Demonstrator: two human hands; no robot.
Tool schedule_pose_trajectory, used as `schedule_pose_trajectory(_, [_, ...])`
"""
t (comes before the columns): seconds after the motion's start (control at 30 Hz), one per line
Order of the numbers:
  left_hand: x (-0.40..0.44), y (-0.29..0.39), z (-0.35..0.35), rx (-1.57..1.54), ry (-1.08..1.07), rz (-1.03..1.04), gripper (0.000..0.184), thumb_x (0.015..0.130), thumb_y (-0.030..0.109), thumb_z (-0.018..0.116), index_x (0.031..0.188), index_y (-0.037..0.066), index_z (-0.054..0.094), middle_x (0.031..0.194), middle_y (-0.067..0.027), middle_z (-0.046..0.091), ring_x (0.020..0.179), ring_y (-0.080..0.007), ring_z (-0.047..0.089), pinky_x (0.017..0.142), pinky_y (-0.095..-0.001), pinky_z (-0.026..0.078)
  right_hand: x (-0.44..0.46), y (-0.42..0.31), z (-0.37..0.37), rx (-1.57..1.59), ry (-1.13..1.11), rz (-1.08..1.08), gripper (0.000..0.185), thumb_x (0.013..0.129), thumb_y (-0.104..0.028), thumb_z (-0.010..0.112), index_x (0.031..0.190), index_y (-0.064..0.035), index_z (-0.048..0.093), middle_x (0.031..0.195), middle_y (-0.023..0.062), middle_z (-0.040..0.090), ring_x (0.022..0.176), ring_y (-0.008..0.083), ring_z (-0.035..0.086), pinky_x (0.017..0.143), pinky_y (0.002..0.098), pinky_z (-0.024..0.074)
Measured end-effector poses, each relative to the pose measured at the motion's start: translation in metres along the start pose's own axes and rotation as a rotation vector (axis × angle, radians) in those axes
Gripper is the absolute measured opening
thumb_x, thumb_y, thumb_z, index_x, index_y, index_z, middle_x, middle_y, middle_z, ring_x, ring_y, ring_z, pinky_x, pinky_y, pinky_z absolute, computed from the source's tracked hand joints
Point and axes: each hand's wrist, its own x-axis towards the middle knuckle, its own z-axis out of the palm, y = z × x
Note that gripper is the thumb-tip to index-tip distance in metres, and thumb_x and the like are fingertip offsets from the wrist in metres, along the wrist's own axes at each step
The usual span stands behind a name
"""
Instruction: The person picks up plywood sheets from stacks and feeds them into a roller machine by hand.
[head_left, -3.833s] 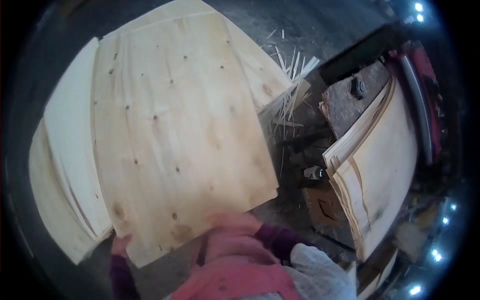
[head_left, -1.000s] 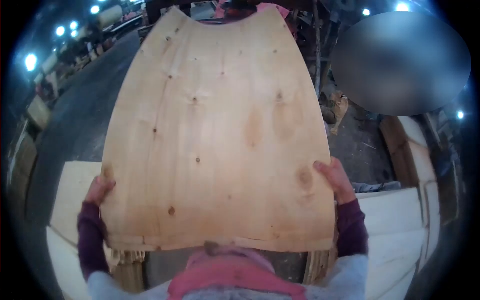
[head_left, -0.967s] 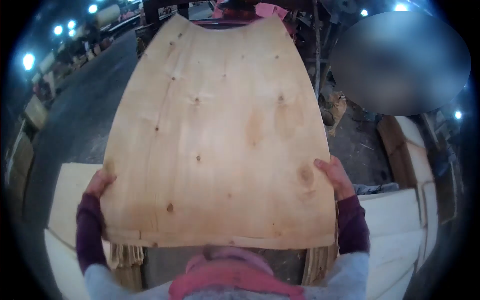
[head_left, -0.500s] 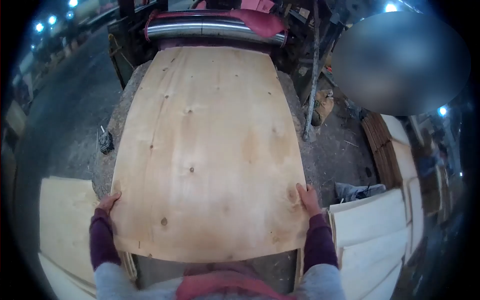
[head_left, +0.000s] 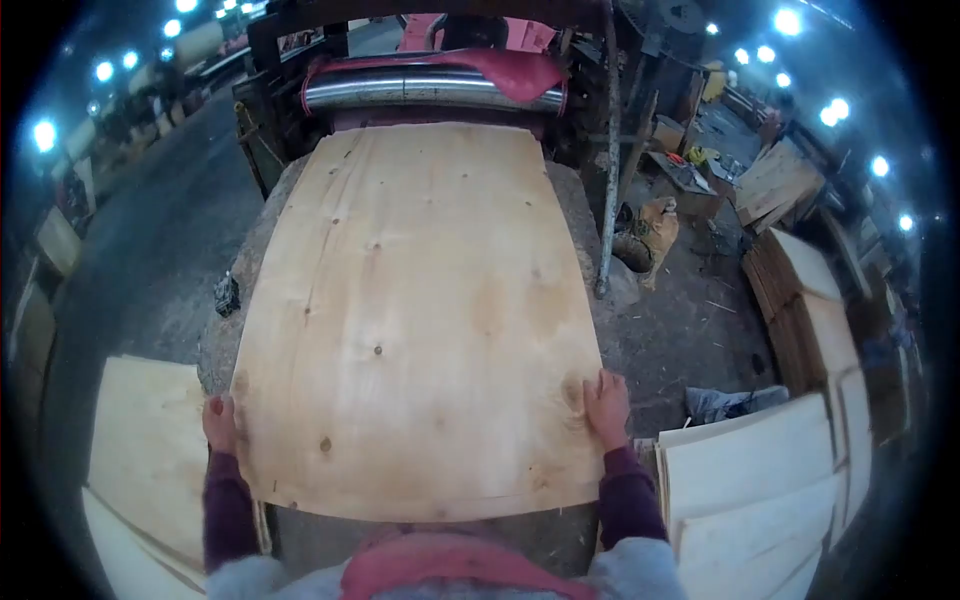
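Observation:
A large pale wood veneer sheet [head_left: 420,300] with dark knots stretches from in front of my body to a machine with a shiny metal roller [head_left: 430,90]. Its far edge lies just below the roller; whether it is between rollers I cannot tell. My left hand [head_left: 219,424] is closed at the sheet's left edge near the front corner, its fingertips mostly hidden. Opposite it, my right hand [head_left: 606,408] grips the right edge, fingers partly hidden by the sheet.
Stacked veneer sheets lie at left [head_left: 145,440] and right [head_left: 750,460]. A pink cloth [head_left: 510,72] drapes over the roller. An upright pole [head_left: 609,170] stands right of the machine, near a brown sack [head_left: 657,235]. A small dark object [head_left: 227,294] sits left of the sheet.
The view has tilted up, showing more of the hall. Both thumbs lay on the sheet's top earlier; now my hands are closed at its edges. A blurred patch at upper right is gone.

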Motion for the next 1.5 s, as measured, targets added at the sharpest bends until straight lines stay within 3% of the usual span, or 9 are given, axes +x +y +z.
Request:
schedule_pose_trajectory(0.23, [-0.202,0.138,0.017,-0.782,-0.427,-0.536,0.017,0.092,0.02,0.062,0.084,0.005,0.061,0.074,-0.0029,0.062,0.063,-0.0104,0.057,0.055,-0.0246,0.045,-0.027,0.015,-0.022,0.114,-0.081,-0.004,0.041,0.08,-0.029,0.071,0.111,-0.004,0.063,0.106,0.0169,0.063,0.1,0.0365,0.059,0.087,0.0455,0.0471])
schedule_pose_trajectory(0.33, [-0.218,0.142,0.023,-0.763,-0.335,-0.443,0.017,0.093,0.019,0.062,0.084,0.004,0.06,0.073,-0.0033,0.062,0.065,-0.0113,0.059,0.055,-0.0241,0.046,-0.004,0.016,-0.045,0.24,-0.051,0.013,0.031,0.082,-0.022,0.071,0.105,-0.0028,0.066,0.098,0.0098,0.068,0.086,0.0243,0.066,0.077,0.0355,0.0517])
schedule_pose_trajectory(0.43, [-0.221,0.151,0.011,-0.9,-0.301,-0.604,0.019,0.095,0.02,0.058,0.084,0.004,0.059,0.073,-0.0049,0.062,0.066,-0.0129,0.06,0.054,-0.0249,0.047,0.015,0.025,-0.064,0.776,-0.375,0.302,0.041,0.085,-0.025,0.07,0.115,0.0011,0.062,0.105,0.01,0.067,0.09,0.0158,0.064,0.077,0.0311,0.0513])
schedule_pose_trajectory(0.47, [-0.227,0.157,0.004,-0.967,-0.355,-0.65,0.022,0.096,0.022,0.056,0.084,0.004,0.059,0.073,-0.0056,0.061,0.066,-0.0137,0.06,0.054,-0.0255,0.048,0.013,0.025,-0.083,0.872,-0.61,0.367,0.036,0.089,-0.02,0.064,0.116,0.0034,0.061,0.106,0.0071,0.067,0.088,0.0095,0.062,0.076,0.026,0.0508])
schedule_pose_trajectory(0.63, [-0.27,0.156,-0.004,-1.02,-0.731,-0.983,0.036,0.101,0.034,0.045,0.084,0.004,0.056,0.075,-0.0091,0.061,0.063,-0.0184,0.06,0.053,-0.0281,0.051,-0.004,-0.012,-0.126,1.268,-0.76,0.138,0.034,0.089,-0.011,0.058,0.12,0.0029,0.06,0.11,0.008,0.066,0.094,0.0135,0.063,0.081,0.0284,0.0517])
schedule_pose_trajectory(0.77, [-0.289,0.185,0.001,-1.28,-0.992,-1.058,0.05,0.098,0.049,0.047,0.104,0.001,0.062,0.107,-0.0226,0.065,0.09,-0.0344,0.068,0.064,-0.0377,0.057,0.008,-0.069,-0.186,1.629,-0.726,0.091,0.038,0.088,-0.006,0.055,0.125,0.0035,0.056,0.114,0.0107,0.065,0.097,0.0168,0.065,0.084,0.0308,0.0526])
schedule_pose_trajectory(0.9, [-0.246,0.227,0.001,-1.897,-0.248,-0.67,0.045,0.101,0.035,0.043,0.13,0.002,0.05,0.127,-0.0163,0.059,0.118,-0.0292,0.057,0.101,-0.0431,0.045,-0.013,-0.044,-0.157,1.742,-0.661,0.235,0.04,0.088,-0.005,0.053,0.127,0.0041,0.053,0.117,0.0127,0.064,0.098,0.0177,0.065,0.085,0.0311,0.0524])
schedule_pose_trajectory(1.17, [-0.219,0.155,0.074,-1.649,-0.443,-0.768,0.04,0.1,0.026,0.042,0.131,0.001,0.048,0.13,-0.0142,0.057,0.12,-0.0287,0.054,0.105,-0.0431,0.043,-0.078,0.05,0.0,1.377,-0.583,0.386,0.029,0.092,-0.011,0.055,0.118,0.0019,0.06,0.108,0.0047,0.066,0.095,0.0122,0.062,0.082,0.0294,0.0509])
schedule_pose_trajectory(1.5, [-0.22,0.154,0.074,-1.574,-0.41,-0.773,0.04,0.1,0.027,0.042,0.13,0.001,0.049,0.129,-0.0141,0.057,0.12,-0.0281,0.054,0.106,-0.0418,0.042,-0.078,0.04,-0.012,1.414,-0.572,0.308,0.031,0.091,-0.007,0.053,0.12,0.0018,0.058,0.108,0.0051,0.065,0.094,0.0114,0.06,0.082,0.0283,0.0492])
